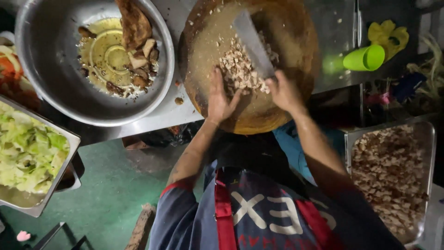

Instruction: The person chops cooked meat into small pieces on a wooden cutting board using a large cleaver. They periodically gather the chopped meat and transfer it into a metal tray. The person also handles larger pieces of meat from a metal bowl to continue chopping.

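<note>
A round wooden chopping block (286,41) stands on a metal counter, with a pile of finely chopped meat (240,69) at its middle. My right hand (283,91) grips the handle of a broad cleaver (253,44), whose blade lies across the pile. My left hand (220,98) rests flat and open on the block, its fingers touching the near-left edge of the chopped meat.
A large steel bowl (51,92) with oily liquid and cooked meat pieces sits at the left. A metal tray of shredded cabbage (27,153) is lower left. Lower right stands a tray of chopped meat (388,171). A green cup (365,58) and yellow cloth (388,34) lie at right.
</note>
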